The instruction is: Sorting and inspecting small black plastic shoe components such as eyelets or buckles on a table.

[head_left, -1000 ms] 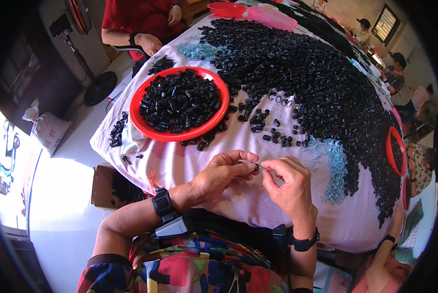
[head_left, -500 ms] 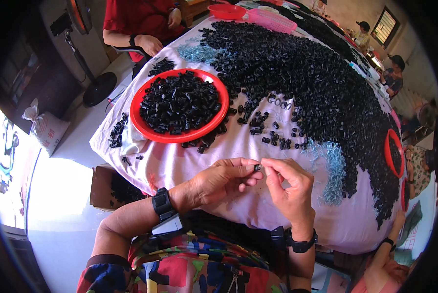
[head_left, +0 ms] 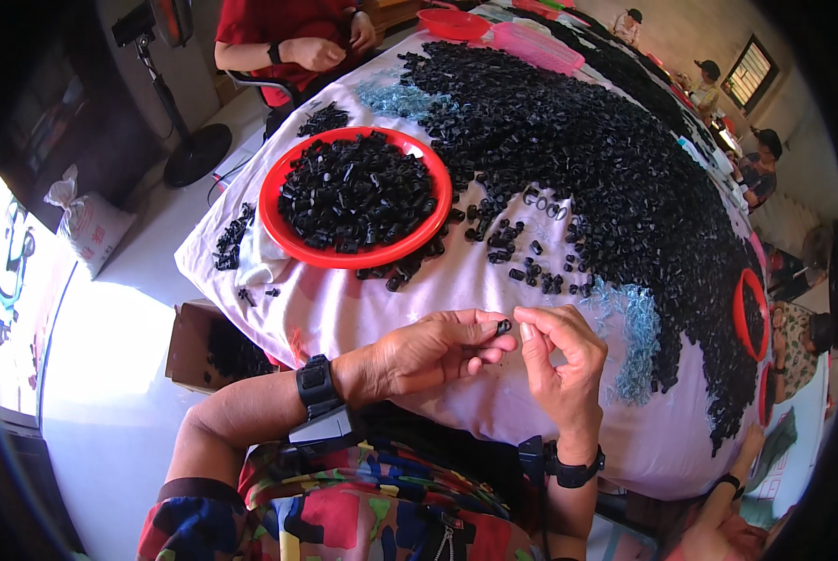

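My left hand (head_left: 428, 351) pinches a small black cylindrical plastic part (head_left: 503, 327) between thumb and forefinger, over the near edge of the cloth. Just to its right, my right hand (head_left: 565, 352) has thumb and forefinger pressed together at the tips, a small gap from the part. Whatever those tips hold, if anything, is too small to make out. Beyond my hands stands a red round basin (head_left: 279, 231) heaped with the same kind of black parts (head_left: 358, 192). A few loose black parts (head_left: 536, 271) lie on the cloth past my fingers.
A large pile of black parts (head_left: 569, 131) covers much of the pink cloth (head_left: 363, 294). Thin blue strands (head_left: 636, 346) lie at its right and far left. A cardboard box (head_left: 190, 351) stands below the left edge. Across the table sits a person in red (head_left: 283, 28); others work farther right.
My right fingertips have come away from the black part, leaving a small gap. My left hand has tilted the part so more of it shows. The whole view has shifted slightly.
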A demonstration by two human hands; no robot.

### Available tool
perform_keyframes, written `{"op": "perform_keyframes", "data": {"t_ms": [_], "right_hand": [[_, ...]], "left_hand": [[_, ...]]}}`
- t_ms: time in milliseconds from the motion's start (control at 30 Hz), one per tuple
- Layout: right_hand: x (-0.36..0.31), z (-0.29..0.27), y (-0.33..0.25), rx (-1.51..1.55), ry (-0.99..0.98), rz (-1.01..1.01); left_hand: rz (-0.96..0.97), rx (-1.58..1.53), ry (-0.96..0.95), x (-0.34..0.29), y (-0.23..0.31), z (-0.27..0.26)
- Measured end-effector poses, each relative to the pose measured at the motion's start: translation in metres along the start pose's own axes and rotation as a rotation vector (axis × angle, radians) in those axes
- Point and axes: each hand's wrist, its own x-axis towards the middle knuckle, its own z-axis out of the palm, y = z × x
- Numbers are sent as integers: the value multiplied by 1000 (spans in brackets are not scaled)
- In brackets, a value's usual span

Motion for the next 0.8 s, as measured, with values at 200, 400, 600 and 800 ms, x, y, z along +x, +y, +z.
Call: {"op": "perform_keyframes", "data": {"t_ms": [200,400,600,800], "right_hand": [[2,4,7,-59,-72,-137],[2,-8,22,-231,-42,58],[-8,-12,60,-483,-247,45],[1,1,61,-500,-238,-49]], "left_hand": [[12,-27,-1,-2,1,-3],[48,-33,97,-9,6,-2],[61,28,70,-13,3,-3],[89,25,29,-10,1,-5]]}}
